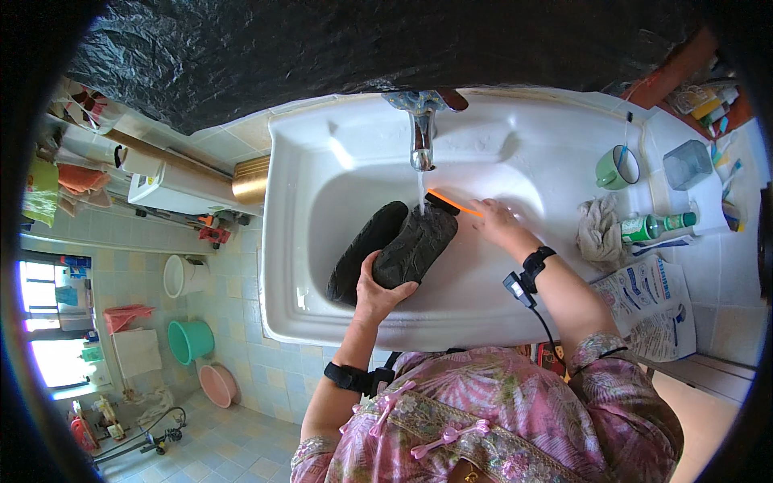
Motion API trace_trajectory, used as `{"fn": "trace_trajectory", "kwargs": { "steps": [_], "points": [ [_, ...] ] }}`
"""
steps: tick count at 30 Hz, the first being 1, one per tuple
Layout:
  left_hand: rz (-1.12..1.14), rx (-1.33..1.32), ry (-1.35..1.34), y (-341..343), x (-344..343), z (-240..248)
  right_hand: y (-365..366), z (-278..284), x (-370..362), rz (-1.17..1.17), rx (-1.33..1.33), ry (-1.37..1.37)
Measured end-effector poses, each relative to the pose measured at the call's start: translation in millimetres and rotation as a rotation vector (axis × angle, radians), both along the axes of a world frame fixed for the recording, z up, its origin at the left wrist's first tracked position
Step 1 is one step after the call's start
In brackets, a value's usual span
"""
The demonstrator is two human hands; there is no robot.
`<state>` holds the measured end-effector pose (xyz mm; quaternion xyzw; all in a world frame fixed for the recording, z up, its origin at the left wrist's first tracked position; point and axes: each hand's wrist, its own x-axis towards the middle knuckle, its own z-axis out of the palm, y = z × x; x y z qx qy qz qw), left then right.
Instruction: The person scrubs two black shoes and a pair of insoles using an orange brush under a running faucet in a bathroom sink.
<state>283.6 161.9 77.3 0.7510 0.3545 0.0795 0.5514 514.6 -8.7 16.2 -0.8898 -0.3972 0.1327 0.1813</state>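
Observation:
My left hand [378,294] grips the near end of a wet black shoe [419,248], thumb and fingers spread around it. A second black shoe [362,253] lies against its left side in the white sink [491,310]. My right hand [497,224] is closed on the orange handle of a scrub brush [442,202]. The brush's dark head touches the far end of the held shoe. Above that end, a chrome faucet [422,141] pours a thin stream of water onto the shoe. The fingertips of my left hand are partly hidden by the shoe.
On the right ledge are a green mug [617,167], a crumpled grey cloth [599,230], a green tube [640,229] and a clear plastic container [687,164]. Black plastic sheeting [338,56] hangs behind the faucet. Several buckets, including a green one [191,342], stand at left.

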Motion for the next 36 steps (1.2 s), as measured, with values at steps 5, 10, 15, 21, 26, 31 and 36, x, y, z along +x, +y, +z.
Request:
{"fn": "trace_trajectory", "kwargs": {
  "steps": [5, 10, 15, 21, 26, 31, 36],
  "points": [
    [0.018, 0.061, -0.082, -1, -2, 2, 3, -3, -2, -0.039, -0.279, 0.204],
    [-0.018, 0.092, -0.048, 1, -1, 2, -8, 37, -1, -0.021, -0.056, 0.173],
    [0.023, -0.022, -0.061, 2, -4, -2, -3, 81, -35, 0.216, -0.026, 0.306],
    [-0.002, 0.038, -0.081, 0, 0, 2, 12, 32, -21, 0.014, -0.043, 0.137],
    [0.003, 0.069, -0.052, 4, -5, -4, 18, 73, -46, 0.063, -0.067, 0.295],
    [0.005, 0.008, -0.054, 2, -4, -6, 7, 57, -43, 0.004, -0.130, 0.289],
    [-0.025, 0.049, -0.023, 4, -5, -4, 7, 43, -42, -0.096, -0.062, 0.294]
  ]
}}
